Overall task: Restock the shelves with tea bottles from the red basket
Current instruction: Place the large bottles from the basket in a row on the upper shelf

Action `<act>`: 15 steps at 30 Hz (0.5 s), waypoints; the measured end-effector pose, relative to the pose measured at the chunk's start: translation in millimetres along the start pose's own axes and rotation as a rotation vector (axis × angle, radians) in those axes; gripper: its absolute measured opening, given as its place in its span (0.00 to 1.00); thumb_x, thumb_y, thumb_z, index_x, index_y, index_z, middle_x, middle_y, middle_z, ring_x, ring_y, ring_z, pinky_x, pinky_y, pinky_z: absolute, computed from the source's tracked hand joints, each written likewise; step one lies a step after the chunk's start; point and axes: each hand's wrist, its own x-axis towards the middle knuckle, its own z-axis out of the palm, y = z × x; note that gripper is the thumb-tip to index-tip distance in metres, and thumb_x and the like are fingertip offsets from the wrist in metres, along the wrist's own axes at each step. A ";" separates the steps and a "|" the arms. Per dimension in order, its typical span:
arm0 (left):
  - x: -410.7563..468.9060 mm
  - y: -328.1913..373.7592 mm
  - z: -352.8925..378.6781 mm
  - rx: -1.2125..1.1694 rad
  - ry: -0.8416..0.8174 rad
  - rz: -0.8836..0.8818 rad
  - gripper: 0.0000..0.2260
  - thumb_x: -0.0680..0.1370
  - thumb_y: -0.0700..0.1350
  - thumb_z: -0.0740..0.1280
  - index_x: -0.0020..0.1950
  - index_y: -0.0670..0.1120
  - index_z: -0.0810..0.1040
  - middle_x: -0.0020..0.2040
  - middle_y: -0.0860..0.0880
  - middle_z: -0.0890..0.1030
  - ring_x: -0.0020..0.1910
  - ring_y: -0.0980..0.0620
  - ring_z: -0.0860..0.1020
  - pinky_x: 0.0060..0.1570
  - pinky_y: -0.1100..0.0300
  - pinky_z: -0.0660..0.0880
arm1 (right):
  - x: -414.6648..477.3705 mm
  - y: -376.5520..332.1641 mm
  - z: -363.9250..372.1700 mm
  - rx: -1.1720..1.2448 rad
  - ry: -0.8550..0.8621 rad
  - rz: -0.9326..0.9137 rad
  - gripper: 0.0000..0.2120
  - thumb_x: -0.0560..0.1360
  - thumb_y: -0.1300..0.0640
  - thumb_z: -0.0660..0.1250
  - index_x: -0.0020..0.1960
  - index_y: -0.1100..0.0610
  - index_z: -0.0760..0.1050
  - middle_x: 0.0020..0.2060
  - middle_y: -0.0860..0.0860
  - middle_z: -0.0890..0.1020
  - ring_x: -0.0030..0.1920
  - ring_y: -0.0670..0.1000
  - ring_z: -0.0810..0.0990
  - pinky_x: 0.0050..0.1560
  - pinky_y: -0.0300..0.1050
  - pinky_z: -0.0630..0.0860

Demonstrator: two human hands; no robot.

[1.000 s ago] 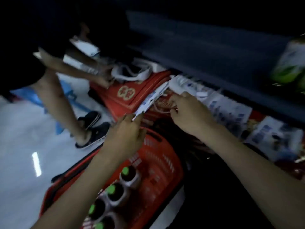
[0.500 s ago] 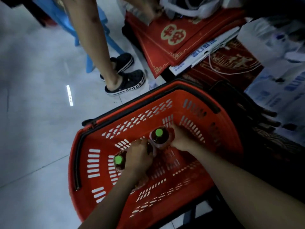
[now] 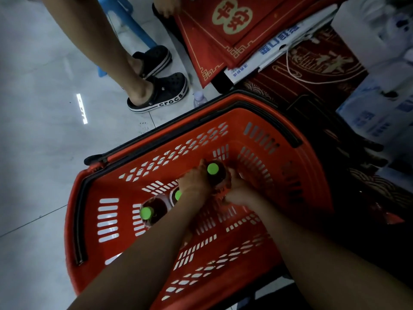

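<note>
The red basket [image 3: 107, 220] stands on the pale tiled floor [image 3: 33, 153], and its black handle [image 3: 270, 115] lies along the far rim. Both arms reach into it from the lower edge. The left hand [image 3: 194, 182] and the right hand [image 3: 237, 191] hold between them one tea bottle [image 3: 215, 176]. It stands upright near the far wall of the basket, with its green cap [image 3: 212, 168] on top. The fingers of the left hand curl round the left side of this bottle, and the fingers of the right hand curl round its right side (the fingertips are hidden behind it, so I cannot tell how much they are spread). A second bottle [image 3: 156, 204] with a green cap stands in the left part of the basket. A third bottle [image 3: 177, 195] is just beside it, half hidden under the left wrist.

Beyond the basket another person stands in black clogs [image 3: 165, 95], in front of a blue stool [image 3: 131, 21]. A small clear bottle [image 3: 199, 99] is on the floor near the clogs. At the top right, red bags [image 3: 223, 36] with a gold emblem lie over a white box [image 3: 268, 57] with blue print
</note>
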 end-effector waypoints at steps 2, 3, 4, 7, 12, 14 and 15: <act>4.2 7.2 3.2 -0.113 0.014 0.031 0.39 0.74 0.44 0.73 0.78 0.48 0.53 0.59 0.43 0.79 0.55 0.44 0.80 0.51 0.51 0.79 | 3.4 5.3 -1.0 0.023 0.018 0.022 0.45 0.74 0.67 0.68 0.80 0.49 0.46 0.68 0.56 0.74 0.67 0.58 0.73 0.63 0.48 0.73; 4.6 11.0 3.5 -0.150 0.022 0.057 0.39 0.73 0.43 0.74 0.77 0.47 0.55 0.61 0.42 0.78 0.57 0.42 0.79 0.53 0.49 0.79 | 4.3 6.8 -3.5 0.025 0.024 0.034 0.44 0.74 0.66 0.68 0.80 0.50 0.46 0.69 0.56 0.74 0.68 0.58 0.73 0.64 0.48 0.72; 3.2 14.3 3.3 -0.157 0.022 0.079 0.39 0.72 0.43 0.75 0.76 0.47 0.56 0.63 0.41 0.76 0.58 0.41 0.79 0.54 0.47 0.79 | 5.9 8.1 -6.0 0.029 0.023 0.047 0.44 0.75 0.66 0.68 0.80 0.52 0.44 0.71 0.56 0.72 0.69 0.59 0.71 0.66 0.49 0.71; 0.3 16.8 6.9 -0.138 0.028 0.140 0.40 0.67 0.43 0.78 0.73 0.48 0.61 0.63 0.42 0.76 0.58 0.41 0.78 0.54 0.46 0.79 | 4.7 8.9 -10.6 0.052 0.013 0.093 0.45 0.77 0.62 0.67 0.80 0.57 0.38 0.77 0.58 0.62 0.75 0.59 0.63 0.72 0.49 0.64; -8.5 23.2 -3.5 -0.303 -0.028 0.150 0.25 0.62 0.52 0.80 0.55 0.53 0.73 0.49 0.50 0.82 0.45 0.48 0.83 0.42 0.52 0.82 | -8.4 17.4 -19.2 0.153 0.029 0.059 0.39 0.75 0.65 0.69 0.79 0.60 0.50 0.71 0.57 0.71 0.71 0.58 0.69 0.67 0.46 0.67; -16.4 26.6 -20.8 -0.241 -0.070 0.205 0.24 0.63 0.50 0.79 0.56 0.48 0.77 0.48 0.48 0.83 0.44 0.48 0.82 0.42 0.54 0.81 | -16.6 24.3 -26.7 0.224 0.032 0.033 0.40 0.74 0.70 0.68 0.78 0.58 0.51 0.70 0.57 0.71 0.70 0.57 0.69 0.65 0.45 0.68; -19.4 26.9 -31.6 -0.207 -0.082 0.243 0.25 0.63 0.51 0.78 0.57 0.46 0.77 0.48 0.47 0.83 0.45 0.47 0.81 0.44 0.53 0.81 | -20.3 26.2 -31.4 0.258 0.037 0.008 0.43 0.72 0.71 0.69 0.78 0.57 0.50 0.70 0.56 0.71 0.70 0.57 0.70 0.65 0.46 0.70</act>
